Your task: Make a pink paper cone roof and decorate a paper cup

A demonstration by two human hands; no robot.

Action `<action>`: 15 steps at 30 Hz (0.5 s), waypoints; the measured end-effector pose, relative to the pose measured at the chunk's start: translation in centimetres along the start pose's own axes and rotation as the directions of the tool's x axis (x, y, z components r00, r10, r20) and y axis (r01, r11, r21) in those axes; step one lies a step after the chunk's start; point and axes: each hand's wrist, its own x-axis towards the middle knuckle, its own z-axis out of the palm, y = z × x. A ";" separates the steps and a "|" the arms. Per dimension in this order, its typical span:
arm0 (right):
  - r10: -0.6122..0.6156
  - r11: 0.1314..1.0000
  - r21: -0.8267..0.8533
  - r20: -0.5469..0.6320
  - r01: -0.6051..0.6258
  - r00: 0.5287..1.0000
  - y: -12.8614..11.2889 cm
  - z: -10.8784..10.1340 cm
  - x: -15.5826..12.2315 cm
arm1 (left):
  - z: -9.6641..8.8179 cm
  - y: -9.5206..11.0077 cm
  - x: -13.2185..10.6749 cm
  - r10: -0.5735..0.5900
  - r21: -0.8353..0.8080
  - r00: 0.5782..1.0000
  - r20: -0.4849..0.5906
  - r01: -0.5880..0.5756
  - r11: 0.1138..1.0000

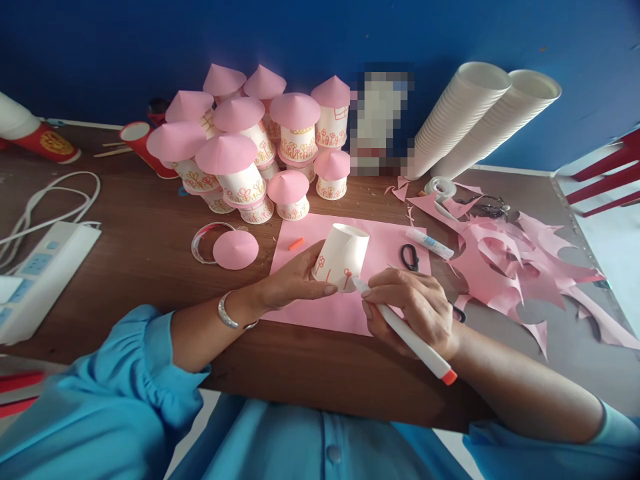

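I look down on a brown wood-grain desk (320, 380) against a dark blue wall (150, 40). My left hand (297, 277) grips a tapered white paper cup (353, 247) with orange flower drawings, tilted above a smooth pink paper sheet (313, 317). My right hand (413, 303) clasps a white marker pen with an orange end (415, 340), its tip at the cup's wall; I cannot tell whether it touches. Behind stand decorated cups with pink cone roofs (226, 153), and to their right lean 2 tall, ridged stacks of white cups (450, 117). Curled, jagged pink paper scraps (500, 267) crowd my right side; a white power strip (57, 277) sits far left. Brown wood runs between the sheet and the desk's near edge, under my forearms
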 end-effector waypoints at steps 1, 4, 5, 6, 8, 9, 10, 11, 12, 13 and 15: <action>-0.002 1.000 0.000 0.001 0.002 1.000 0.0 0.0 0.0 | 0.0 -0.1 0.0 0.002 0.005 1.000 0.004 -0.002 1.000; -0.008 1.000 -0.015 0.007 0.008 1.000 0.1 0.0 0.1 | -0.1 -0.2 0.0 0.003 0.010 1.000 -0.001 -0.003 1.000; -0.012 1.000 -0.022 0.004 0.012 1.000 0.1 0.0 0.1 | -0.1 -0.3 0.0 0.003 0.011 1.000 -0.010 -0.003 1.000; -0.014 0.999 -0.029 0.000 0.014 1.000 0.1 -0.1 0.1 | -0.1 -0.3 0.0 0.003 0.012 1.000 -0.018 -0.003 1.000; -0.007 0.999 -0.042 -0.013 0.007 1.000 0.1 -0.1 0.1 | -0.1 -0.3 0.0 0.007 0.015 1.000 -0.026 -0.007 1.000; -0.002 0.999 -0.047 -0.018 0.001 1.000 0.1 -0.1 0.1 | -0.1 -0.4 0.0 0.007 0.016 1.000 -0.027 -0.006 1.000; 0.005 0.999 -0.052 -0.020 -0.006 1.000 0.1 -0.1 0.1 | -0.1 -0.4 0.0 0.005 0.016 1.000 -0.027 -0.004 1.000; 0.009 0.998 -0.054 -0.020 -0.010 1.000 0.1 -0.1 0.1 | -0.1 -0.4 -0.1 0.001 0.014 1.000 -0.026 0.000 1.000; 0.009 0.998 -0.056 -0.022 -0.010 1.000 0.1 -0.1 0.1 | -0.2 -0.4 -0.1 -0.003 0.009 1.000 -0.028 0.003 1.000; 0.008 0.998 -0.059 -0.023 -0.010 1.000 0.0 -0.1 0.1 | -0.2 -0.4 -0.1 -0.005 0.003 0.999 -0.032 0.005 1.000; 0.008 0.998 -0.063 -0.028 -0.009 1.000 0.0 0.0 0.1 | -0.2 -0.4 -0.1 -0.004 -0.005 0.999 -0.038 0.004 1.000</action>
